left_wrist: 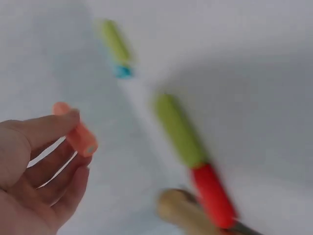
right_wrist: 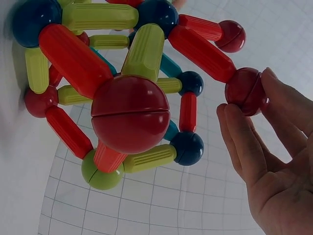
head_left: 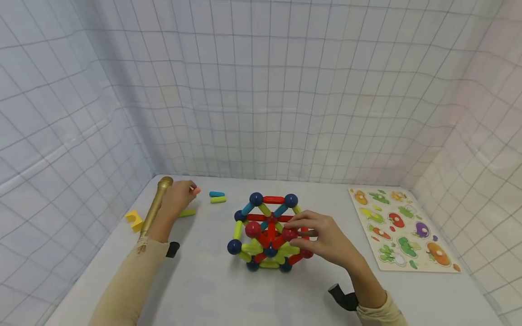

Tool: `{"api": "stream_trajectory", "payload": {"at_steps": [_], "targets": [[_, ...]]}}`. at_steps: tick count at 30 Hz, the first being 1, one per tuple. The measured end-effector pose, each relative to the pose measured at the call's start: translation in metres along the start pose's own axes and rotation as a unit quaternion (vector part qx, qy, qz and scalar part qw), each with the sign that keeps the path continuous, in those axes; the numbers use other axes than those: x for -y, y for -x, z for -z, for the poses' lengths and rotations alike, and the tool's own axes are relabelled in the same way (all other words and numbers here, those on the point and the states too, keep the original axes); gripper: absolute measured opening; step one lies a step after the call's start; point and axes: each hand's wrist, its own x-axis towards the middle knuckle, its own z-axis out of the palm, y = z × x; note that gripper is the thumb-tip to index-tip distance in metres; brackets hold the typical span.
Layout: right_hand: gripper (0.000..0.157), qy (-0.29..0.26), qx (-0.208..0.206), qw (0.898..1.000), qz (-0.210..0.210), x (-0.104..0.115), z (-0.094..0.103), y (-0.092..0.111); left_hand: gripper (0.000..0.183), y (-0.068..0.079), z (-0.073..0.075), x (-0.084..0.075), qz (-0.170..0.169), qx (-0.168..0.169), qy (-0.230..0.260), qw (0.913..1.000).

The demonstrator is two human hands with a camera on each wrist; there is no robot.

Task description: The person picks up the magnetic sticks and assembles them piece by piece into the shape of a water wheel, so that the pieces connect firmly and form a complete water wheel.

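Observation:
Between thumb and fingertips my left hand (head_left: 178, 198) pinches a short orange magnetic rod (left_wrist: 83, 138), held at the far left side of the table. Below it lie a lime rod (left_wrist: 181, 129) and a red rod (left_wrist: 213, 196), end to end. My right hand (head_left: 324, 237) grips a dark red ball (right_wrist: 246, 91) between thumb and fingers. That ball sits on the end of a red rod (right_wrist: 203, 54) sticking out from a standing frame of magnetic rods and balls (head_left: 271, 233). Blue, red and green balls form the frame's corners.
A blue rod (head_left: 217, 194) and a lime rod (head_left: 218, 199) lie behind the left hand's right side. A gold knob-ended stick (head_left: 164, 182) and a yellow block (head_left: 134, 221) are at the left. On the right lies a vegetable puzzle board (head_left: 387, 246). Gridded cloth walls (head_left: 269, 113) enclose the table.

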Motion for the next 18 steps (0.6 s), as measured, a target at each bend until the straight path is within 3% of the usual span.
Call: {"api": "stream_trajectory", "payload": {"at_steps": [3, 7, 10, 14, 18], "targets": [[0.034, -0.003, 0.0, 1.0, -0.003, 0.001, 0.0, 0.0, 0.032, 0.026, 0.016, -0.031, -0.055, 0.003, 0.052, 0.9971], [0.034, -0.005, 0.001, 1.0, -0.008, 0.001, 0.0, 0.0, 0.032, 0.069, 0.035, -0.075, -0.115, 0.069, 0.118, 0.9838], [0.034, -0.007, 0.003, 1.0, -0.008, 0.0, -0.001, -0.001, 0.026, 0.095, 0.042, -0.097, -0.143, 0.109, 0.15, 0.9723], [0.033, -0.005, 0.005, 1.0, -0.005, -0.001, -0.001, 0.0, 0.019, 0.111, 0.043, -0.115, -0.153, 0.131, 0.171, 0.9644], [0.033, -0.003, -0.002, 1.0, 0.001, 0.0, 0.0, 0.0, 0.017, 0.112, 0.04, -0.124, -0.167, 0.138, 0.181, 0.9593]]}}
